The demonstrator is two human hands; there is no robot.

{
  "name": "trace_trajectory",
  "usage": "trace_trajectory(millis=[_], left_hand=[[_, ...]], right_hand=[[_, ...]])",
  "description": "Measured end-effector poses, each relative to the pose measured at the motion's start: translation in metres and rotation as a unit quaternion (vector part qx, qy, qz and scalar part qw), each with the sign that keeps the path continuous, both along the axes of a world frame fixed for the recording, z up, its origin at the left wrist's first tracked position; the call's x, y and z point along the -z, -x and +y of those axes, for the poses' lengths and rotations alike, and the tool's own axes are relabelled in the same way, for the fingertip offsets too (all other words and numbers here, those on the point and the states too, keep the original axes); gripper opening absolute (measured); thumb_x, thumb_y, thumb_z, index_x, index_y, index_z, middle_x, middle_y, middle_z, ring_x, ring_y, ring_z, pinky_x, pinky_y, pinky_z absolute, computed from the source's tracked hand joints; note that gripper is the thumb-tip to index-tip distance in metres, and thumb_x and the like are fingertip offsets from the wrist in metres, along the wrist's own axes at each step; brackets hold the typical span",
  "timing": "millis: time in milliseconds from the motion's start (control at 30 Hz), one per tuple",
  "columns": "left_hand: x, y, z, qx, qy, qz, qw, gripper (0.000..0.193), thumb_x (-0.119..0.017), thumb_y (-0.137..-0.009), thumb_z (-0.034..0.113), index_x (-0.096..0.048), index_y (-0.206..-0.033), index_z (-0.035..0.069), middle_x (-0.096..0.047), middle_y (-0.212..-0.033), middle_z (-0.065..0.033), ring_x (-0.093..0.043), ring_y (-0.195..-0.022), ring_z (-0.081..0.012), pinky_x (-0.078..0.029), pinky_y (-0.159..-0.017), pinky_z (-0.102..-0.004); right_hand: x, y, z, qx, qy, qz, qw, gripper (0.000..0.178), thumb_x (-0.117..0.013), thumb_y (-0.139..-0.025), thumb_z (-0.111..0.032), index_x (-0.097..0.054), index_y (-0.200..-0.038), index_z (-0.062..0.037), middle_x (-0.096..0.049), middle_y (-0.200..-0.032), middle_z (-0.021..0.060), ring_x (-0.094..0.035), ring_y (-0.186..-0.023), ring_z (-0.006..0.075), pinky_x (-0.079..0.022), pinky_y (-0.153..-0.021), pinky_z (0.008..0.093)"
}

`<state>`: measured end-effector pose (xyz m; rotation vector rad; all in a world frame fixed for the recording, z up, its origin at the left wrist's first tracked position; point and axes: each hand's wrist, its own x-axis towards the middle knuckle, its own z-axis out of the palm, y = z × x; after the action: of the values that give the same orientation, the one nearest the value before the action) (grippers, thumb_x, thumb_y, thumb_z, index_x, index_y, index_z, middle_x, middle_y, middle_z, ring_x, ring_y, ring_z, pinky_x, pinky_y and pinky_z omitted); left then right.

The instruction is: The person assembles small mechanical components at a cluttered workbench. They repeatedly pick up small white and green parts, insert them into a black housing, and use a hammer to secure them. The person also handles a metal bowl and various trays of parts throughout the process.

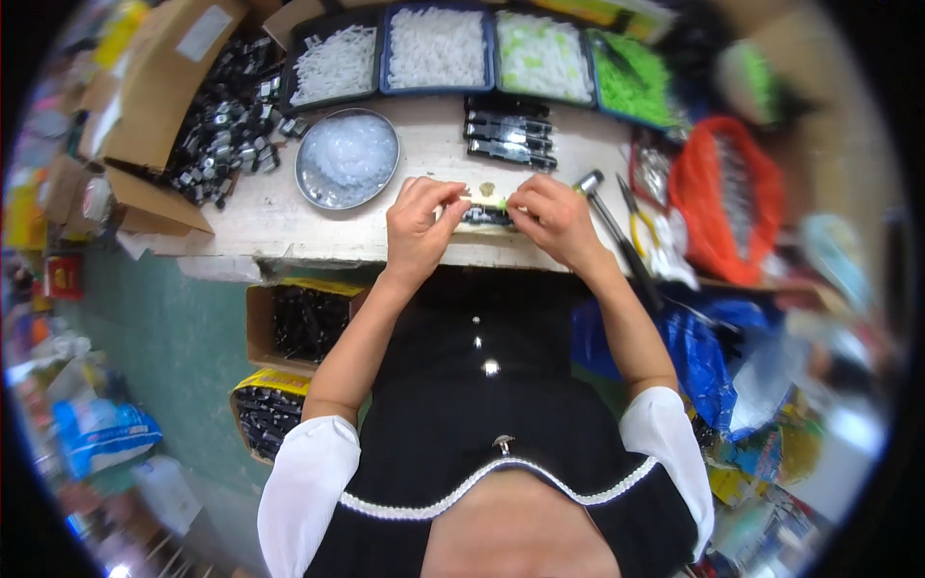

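My left hand (421,220) and my right hand (556,218) meet near the front edge of the white worktable (424,246). Between them lies a small black-and-silver part (488,216), held at its two ends or just touched there; which one I cannot tell. The fingers of my left hand are pinched together at its left end, and whatever they hold is too small to make out. A bit of bright green shows at the pinched fingertips of my right hand, perhaps a small green piece. Several finished-looking black pieces (511,140) with clear middles lie stacked beyond my hands.
A round metal dish (389,180) of translucent bits stands left. Along the back are trays of white pieces (436,48) and green pieces (631,82). A hammer (617,226), yellow-handled pliers (647,233) and a red bag (689,188) lie right; a carton (159,82) spills black-and-silver parts left.
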<state>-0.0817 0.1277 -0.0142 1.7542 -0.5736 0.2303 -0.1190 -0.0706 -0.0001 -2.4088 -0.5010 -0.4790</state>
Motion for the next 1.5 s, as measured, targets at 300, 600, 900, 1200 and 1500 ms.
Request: trace_trajectory(millis=[300,600,900,1200,1500], left_hand=[[0.031,0.004,-0.015,-0.001,-0.160,-0.098,0.982,0.011,-0.068,-0.068,0.009,-0.063,-0.077,0.009,-0.056,-0.094,-0.0019,-0.045,-0.097,-0.0225,-0.029,-0.080,-0.0379],[0.037,0.002,-0.018,0.014,-0.145,-0.092,0.985,0.011,-0.067,-0.067,0.007,-0.061,-0.075,0.009,-0.057,-0.092,-0.0028,-0.047,-0.094,-0.0222,-0.030,-0.079,-0.0352],[0.037,0.002,-0.017,0.015,-0.159,-0.073,0.984,0.011,-0.068,-0.067,0.009,-0.061,-0.076,0.010,-0.057,-0.093,-0.0024,-0.047,-0.093,-0.0222,-0.030,-0.080,-0.0354],[0.033,0.002,-0.025,-0.002,-0.225,-0.080,0.971,0.017,-0.072,-0.065,0.014,-0.068,-0.082,0.013,-0.054,-0.091,-0.0010,-0.044,-0.094,-0.0216,-0.028,-0.080,-0.0376],[0.027,0.001,-0.029,0.027,-0.233,-0.023,0.972,0.010,-0.074,-0.064,0.014,-0.070,-0.074,0.012,-0.052,-0.091,-0.0010,-0.043,-0.093,-0.0213,-0.027,-0.080,-0.0381]], right_hand=[[0.009,-0.013,0.002,-0.078,0.126,0.029,0.989,0.010,-0.062,-0.071,-0.012,-0.054,-0.069,-0.0063,-0.050,-0.071,0.0074,-0.055,-0.070,0.0259,-0.045,-0.059,0.0386],[0.004,-0.020,0.006,-0.099,0.152,0.094,0.979,0.008,-0.061,-0.069,-0.009,-0.055,-0.068,-0.0043,-0.053,-0.073,0.0101,-0.056,-0.069,0.0301,-0.045,-0.059,0.0419],[-0.002,-0.021,-0.003,-0.084,0.117,0.114,0.983,0.009,-0.061,-0.073,-0.011,-0.060,-0.080,-0.0051,-0.055,-0.076,0.0100,-0.058,-0.072,0.0305,-0.047,-0.061,0.0409],[-0.041,0.006,-0.101,0.163,0.028,0.067,0.984,0.021,-0.063,-0.079,-0.013,-0.061,-0.098,-0.0038,-0.058,-0.084,0.0097,-0.059,-0.072,0.0219,-0.047,-0.062,0.0311],[-0.057,0.069,-0.302,0.438,0.200,-0.040,0.876,0.022,-0.058,-0.082,-0.013,-0.062,-0.102,-0.0048,-0.061,-0.100,0.0120,-0.058,-0.095,0.0266,-0.044,-0.083,0.0336]])
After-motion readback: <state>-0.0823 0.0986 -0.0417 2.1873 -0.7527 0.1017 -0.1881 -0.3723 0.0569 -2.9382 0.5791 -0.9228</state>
